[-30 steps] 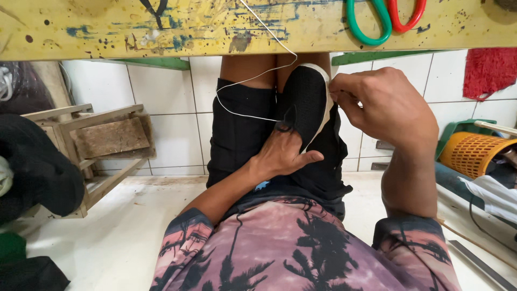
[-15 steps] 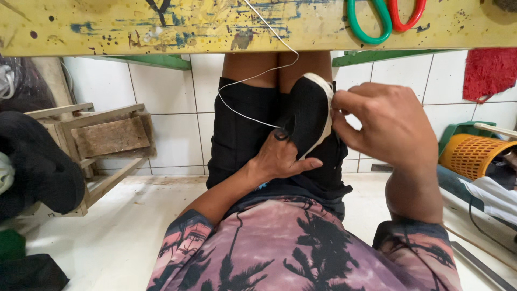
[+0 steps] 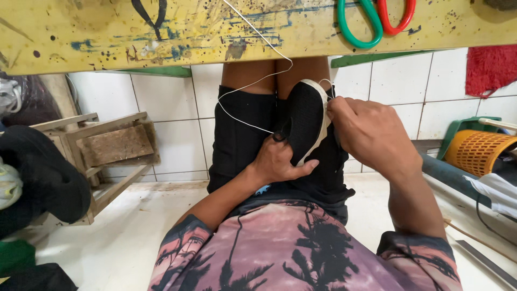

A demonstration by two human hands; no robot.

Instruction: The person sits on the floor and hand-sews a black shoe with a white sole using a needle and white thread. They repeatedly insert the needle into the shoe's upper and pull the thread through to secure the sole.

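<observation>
Seated figure, seen from above, with a black shoe (image 3: 306,121) propped between the knees just below the edge of the yellow, paint-stained workbench (image 3: 161,32).

Change from a second ago: the shoe stands more upright, its white sole edge (image 3: 321,116) now turned toward the right hand, and the loop of white thread (image 3: 245,86) hangs in a wider arc to the left of the shoe. The thread runs up over the bench edge. This reads as a stitch being drawn along the sole edge, the work partway along.

Left hand (image 3: 277,161): closed around the lower part of the shoe from below, thumb laid across the fabric, steadying it against the black shorts (image 3: 237,134).

Right hand (image 3: 371,134): fingers drawn together at the top of the sole edge, pinching there; whether they grip a needle or only the thread cannot be told, since the fingertips hide it.

Surroundings: scissors with green and red handles (image 3: 371,19) lie on the bench; a wooden stool (image 3: 110,148) stands at left, an orange basket (image 3: 476,151) at right.
</observation>
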